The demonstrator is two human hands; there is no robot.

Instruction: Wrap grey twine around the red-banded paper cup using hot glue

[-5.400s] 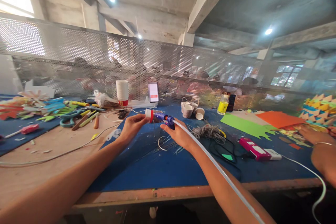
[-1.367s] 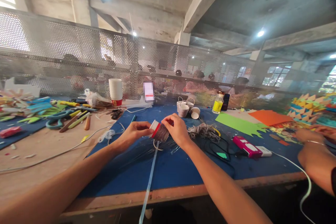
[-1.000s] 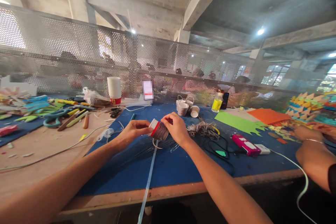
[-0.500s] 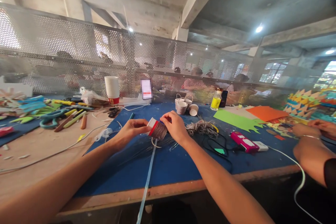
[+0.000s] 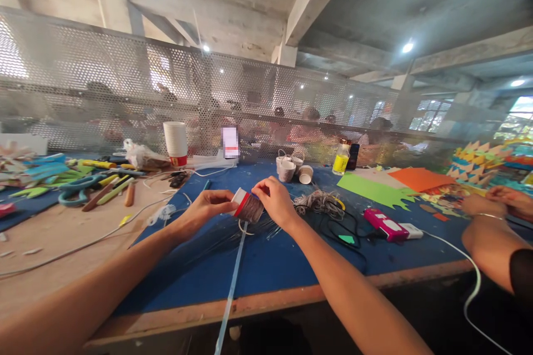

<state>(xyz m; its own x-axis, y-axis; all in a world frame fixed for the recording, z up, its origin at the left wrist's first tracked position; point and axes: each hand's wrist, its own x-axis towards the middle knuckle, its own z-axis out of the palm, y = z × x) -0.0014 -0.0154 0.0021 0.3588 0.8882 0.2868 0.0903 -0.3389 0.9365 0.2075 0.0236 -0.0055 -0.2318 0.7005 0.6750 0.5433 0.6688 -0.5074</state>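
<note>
A paper cup [image 5: 250,209], white and red at one end and wound with grey-brown cord over the rest, is held tilted above the blue table mat [image 5: 200,283]. My left hand [image 5: 212,208] grips its white end between thumb and fingers. At the opposite end, the fingers of my right hand [image 5: 272,199] are pinched against the cup, with a bit of blue at the fingertips. What exactly they pinch is partly hidden. Behind the cup stand several small cord-wrapped cups [image 5: 287,169], one lying on its side. To their right lies a loose heap of grey cord [image 5: 318,202].
A stack of paper cups [image 5: 175,144], scissors [image 5: 77,191] and clay-like tools lie left. Right are a yellow-labelled bottle [image 5: 340,160], green paper [image 5: 370,188], a pink device [image 5: 385,226] with cables, and another person's hands [image 5: 485,205]. A perforated metal screen [image 5: 250,89] stands behind.
Both hands stay on the cup with nearly the same grip. The right fingers have shifted slightly at the cup's end. The whole view has moved a little.
</note>
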